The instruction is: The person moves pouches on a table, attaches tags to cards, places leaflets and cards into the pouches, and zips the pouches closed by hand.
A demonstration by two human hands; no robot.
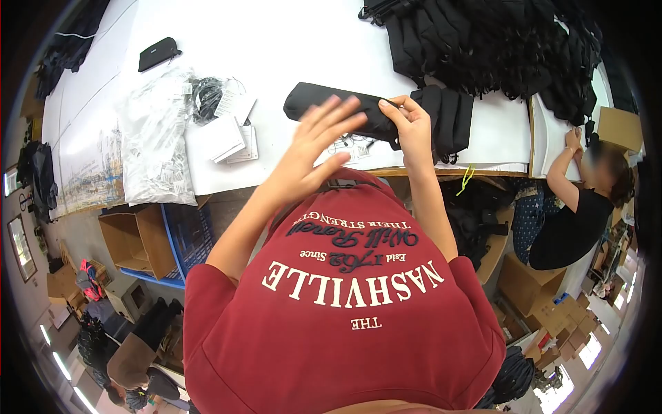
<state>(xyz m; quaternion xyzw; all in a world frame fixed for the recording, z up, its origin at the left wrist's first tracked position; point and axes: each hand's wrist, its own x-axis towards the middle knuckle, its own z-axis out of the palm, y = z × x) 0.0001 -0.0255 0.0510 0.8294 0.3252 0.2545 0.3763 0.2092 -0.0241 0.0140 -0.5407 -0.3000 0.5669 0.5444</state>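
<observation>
A long black fabric pouch [307, 98] lies across the white table in front of me. My right hand [412, 127] pinches its right end between thumb and fingers. Over the left part of the pouch is my left hand [314, 148], its fingers spread and slightly blurred; whether it touches the fabric I cannot tell. Just below the pouch, small white tags [355, 147] show partly between my hands. Several more black pouches [452, 124] lie directly right of my right hand.
A large heap of black pouches [476, 48] covers the back right. To the left are a clear plastic bag [158, 138], white booklets [219, 138], black cords [207, 96] and a small black case [158, 54]. Another person [572, 221] works at the right.
</observation>
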